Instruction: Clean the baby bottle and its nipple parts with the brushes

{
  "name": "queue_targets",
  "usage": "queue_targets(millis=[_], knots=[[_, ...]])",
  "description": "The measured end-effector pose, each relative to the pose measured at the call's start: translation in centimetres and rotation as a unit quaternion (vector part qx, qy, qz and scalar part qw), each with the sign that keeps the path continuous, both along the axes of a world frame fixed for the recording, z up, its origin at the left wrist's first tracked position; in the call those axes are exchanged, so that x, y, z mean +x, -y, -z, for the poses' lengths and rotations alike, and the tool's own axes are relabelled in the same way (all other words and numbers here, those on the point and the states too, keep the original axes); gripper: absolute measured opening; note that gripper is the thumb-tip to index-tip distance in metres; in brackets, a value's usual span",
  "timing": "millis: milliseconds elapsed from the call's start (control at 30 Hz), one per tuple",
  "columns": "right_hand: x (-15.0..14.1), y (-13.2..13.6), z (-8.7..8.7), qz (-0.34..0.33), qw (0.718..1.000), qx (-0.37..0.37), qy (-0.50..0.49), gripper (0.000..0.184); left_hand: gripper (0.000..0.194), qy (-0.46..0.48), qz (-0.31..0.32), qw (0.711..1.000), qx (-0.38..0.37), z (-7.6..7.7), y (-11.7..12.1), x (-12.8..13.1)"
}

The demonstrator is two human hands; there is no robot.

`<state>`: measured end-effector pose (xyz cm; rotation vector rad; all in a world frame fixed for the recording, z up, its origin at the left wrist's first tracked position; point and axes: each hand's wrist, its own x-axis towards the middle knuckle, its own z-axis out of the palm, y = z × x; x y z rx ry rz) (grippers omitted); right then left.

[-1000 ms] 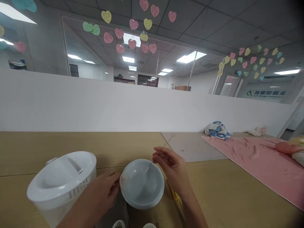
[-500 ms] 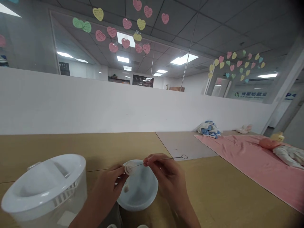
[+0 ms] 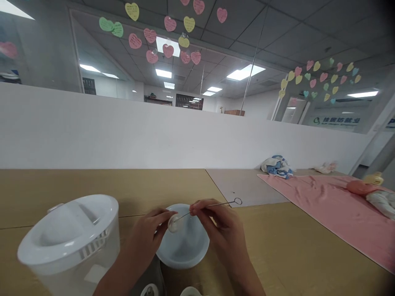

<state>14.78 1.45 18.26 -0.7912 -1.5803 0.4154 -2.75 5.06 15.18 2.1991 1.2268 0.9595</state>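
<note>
Office-type room here, with paper hearts [image 3: 168, 51] in pink, yellow and green stuck up high on the glass, and a low white partition [image 3: 154, 131] running across behind my tan work surface [image 3: 92, 183].

Far left on the surface sits a big white plastic container [image 3: 68, 232] with a slotted lid, just beside my left hand [image 3: 142, 242]. That hand's fingers [image 3: 162, 212] are curled around a small round whitish piece [image 3: 173, 223], holding it out over the near side of a white bowl [image 3: 182, 242]. I can't make out exactly what the piece is at this size, tbh.

My right hand [image 3: 222, 238] is right next to it, and those fingers [image 3: 197, 207] are pinched together on a thin metal wire [image 3: 210, 206]. The wire's tip reaches across to the round piece, and the other end, with a little ring on it, sticks out past my hand to the right. Down at the bottom edge, below the bowl, there's a dark object with pale round tops, but it's too cut off to tell what it is.

Further right, a pink towel [image 3: 321, 201] lies across the surface, with a baby doll [image 3: 367, 193] on it. Behind the towel are a blue-and-white cloth bundle [image 3: 277, 167] and a small pale pink item [image 3: 325, 166].
</note>
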Motion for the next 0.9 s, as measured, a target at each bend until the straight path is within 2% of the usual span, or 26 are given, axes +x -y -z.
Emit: queue_targets(millis=[233, 800, 900], knots=[[-0.19, 0.04, 0.39, 0.027, 0.998, 0.041, -0.039, 0.014, 0.032, -0.044, -0.026, 0.999, 0.014, -0.34, 0.71, 0.12], [-0.19, 0.09, 0.44, 0.105, 0.993, 0.058, 0.002, 0.012, 0.031, -0.065, -0.036, 0.997, 0.033, -0.26, 0.9, 0.32], [-0.25, 0.04, 0.4, 0.125, 0.989, 0.081, 0.007, 0.012, 0.03, -0.064, -0.042, 0.996, 0.042, -0.13, 0.94, 0.35]])
